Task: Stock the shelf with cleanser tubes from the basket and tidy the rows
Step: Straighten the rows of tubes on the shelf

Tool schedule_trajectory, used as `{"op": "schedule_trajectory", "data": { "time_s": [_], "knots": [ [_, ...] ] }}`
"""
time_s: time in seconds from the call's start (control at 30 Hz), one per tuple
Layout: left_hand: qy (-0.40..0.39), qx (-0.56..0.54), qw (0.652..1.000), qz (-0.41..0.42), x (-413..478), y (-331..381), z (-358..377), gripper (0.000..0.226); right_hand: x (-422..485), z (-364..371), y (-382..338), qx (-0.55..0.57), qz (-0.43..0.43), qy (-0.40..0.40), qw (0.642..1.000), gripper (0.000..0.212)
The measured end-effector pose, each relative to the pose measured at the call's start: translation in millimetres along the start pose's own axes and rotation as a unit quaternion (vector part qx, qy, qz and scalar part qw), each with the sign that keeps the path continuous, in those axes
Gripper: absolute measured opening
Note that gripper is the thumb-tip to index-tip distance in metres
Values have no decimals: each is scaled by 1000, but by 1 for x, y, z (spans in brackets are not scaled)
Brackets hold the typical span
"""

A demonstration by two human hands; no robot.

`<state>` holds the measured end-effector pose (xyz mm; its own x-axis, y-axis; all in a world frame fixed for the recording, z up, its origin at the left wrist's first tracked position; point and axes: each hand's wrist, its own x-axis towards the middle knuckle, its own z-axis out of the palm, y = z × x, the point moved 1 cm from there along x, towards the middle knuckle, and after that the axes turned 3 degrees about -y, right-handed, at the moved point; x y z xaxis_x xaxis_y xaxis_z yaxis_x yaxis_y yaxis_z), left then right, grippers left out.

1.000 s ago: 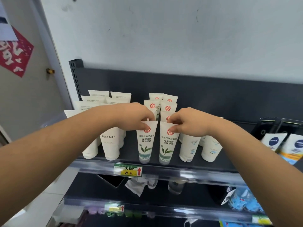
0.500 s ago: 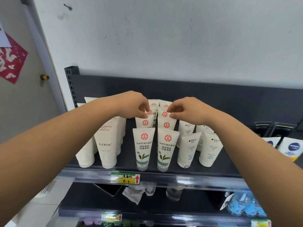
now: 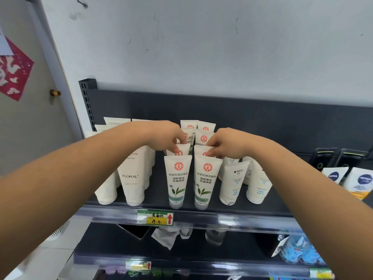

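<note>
Two rows of white cleanser tubes with red seals and green leaves stand cap-down on the dark top shelf [image 3: 153,197]. The front left tube [image 3: 177,180] and front right tube [image 3: 206,182] stand free. My left hand [image 3: 164,138] pinches the top of the second tube in the left row [image 3: 181,150]. My right hand [image 3: 228,144] pinches the top of the second tube in the right row [image 3: 201,151]. More tubes of the same kind [image 3: 204,131] stand behind them. No basket is in view.
White FLORAL tubes [image 3: 131,178] stand to the left and smaller white tubes [image 3: 234,182] to the right. Nivea packs [image 3: 363,181] lie at the far right. A price tag [image 3: 155,217] sits on the shelf rail. Lower shelves hold blue packets [image 3: 300,251].
Both hands have left the front tubes, gone back along the rows, and come forward to the second tubes. The view has tilted slightly.
</note>
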<state>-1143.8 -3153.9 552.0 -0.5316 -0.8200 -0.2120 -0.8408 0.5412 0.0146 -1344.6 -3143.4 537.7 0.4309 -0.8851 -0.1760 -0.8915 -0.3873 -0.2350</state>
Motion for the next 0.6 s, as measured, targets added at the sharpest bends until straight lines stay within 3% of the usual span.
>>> {"op": "schedule_trajectory", "data": {
  "time_s": [0.6],
  "knots": [
    [-6,-30,999,10,-7,7,2,34,-9,-4,-1,29,4,-33,999,19]
  ]
}}
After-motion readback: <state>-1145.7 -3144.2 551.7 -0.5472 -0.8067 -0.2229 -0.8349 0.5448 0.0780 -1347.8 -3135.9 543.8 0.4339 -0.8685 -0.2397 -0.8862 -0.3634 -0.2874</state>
